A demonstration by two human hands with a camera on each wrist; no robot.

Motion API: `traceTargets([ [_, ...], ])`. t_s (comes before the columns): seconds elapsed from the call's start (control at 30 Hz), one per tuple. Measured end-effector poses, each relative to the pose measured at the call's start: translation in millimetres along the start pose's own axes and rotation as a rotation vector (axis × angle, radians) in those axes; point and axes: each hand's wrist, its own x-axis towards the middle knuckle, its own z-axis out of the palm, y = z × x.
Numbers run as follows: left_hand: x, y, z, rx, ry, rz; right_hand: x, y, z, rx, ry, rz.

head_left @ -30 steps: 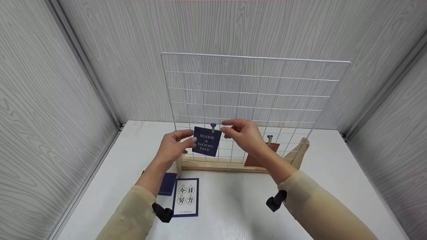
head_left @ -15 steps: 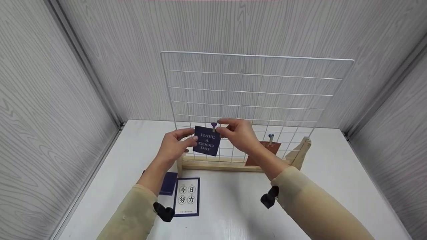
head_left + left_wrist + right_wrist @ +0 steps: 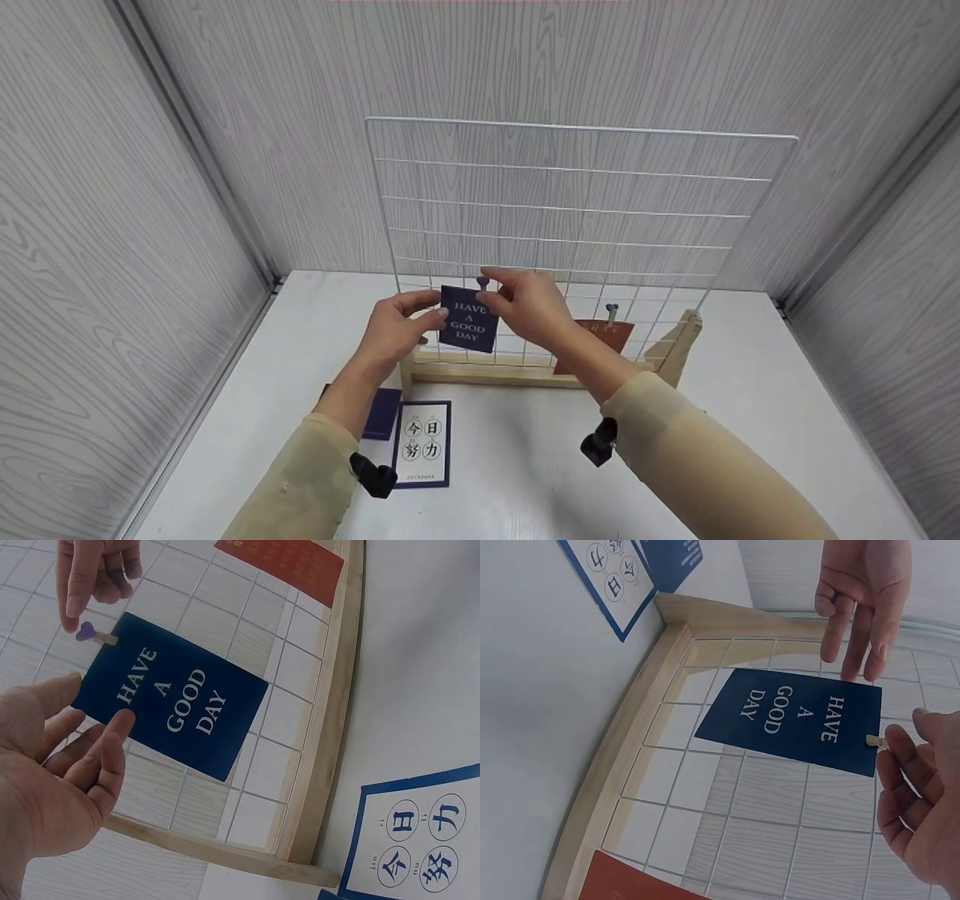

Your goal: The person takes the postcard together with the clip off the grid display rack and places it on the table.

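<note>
A dark blue card lettered "HAVE A GOOD DAY" hangs slightly tilted against a white wire grid. A small wooden clothespin with a purple heart sits on its top edge. My left hand is at the card's left edge, thumb tip overlapping its front, the other fingers loosely bent. At the clothespin, my right hand holds index finger and thumb spread around the purple heart. In the right wrist view, the right fingertips come right up to the clothespin and hide its heart.
The grid stands in a wooden base. Behind my right forearm, a red card hangs from another clothespin. A white card with blue border and a dark blue card lie on the white table.
My right hand has moved left, from beside the card's upper right corner to around the clothespin. The left hand and the card keep their place against the grid.
</note>
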Motion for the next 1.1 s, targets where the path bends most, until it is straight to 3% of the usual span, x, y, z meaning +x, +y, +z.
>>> traceTargets([
  [0.27, 2.2, -2.5, 1.6, 0.018, 0.006, 0.011, 2.4, -0.8, 2.0, -0.103, -0.080, 0.031],
  [0.43, 3.0, -3.8, 3.8, 0.008, 0.005, -0.004, 3.9, 0.3, 4.2, -0.095, -0.088, 0.064],
  [0.8, 3.5, -8.8, 8.0, -0.021, 0.023, -0.019, 9.2, 0.6, 10.1, 0.024, -0.019, 0.083],
  [1.1, 5.9, -11.7, 11.7, -0.056, 0.065, -0.040, 12.7, -0.8, 15.9, 0.182, 0.060, 0.117],
])
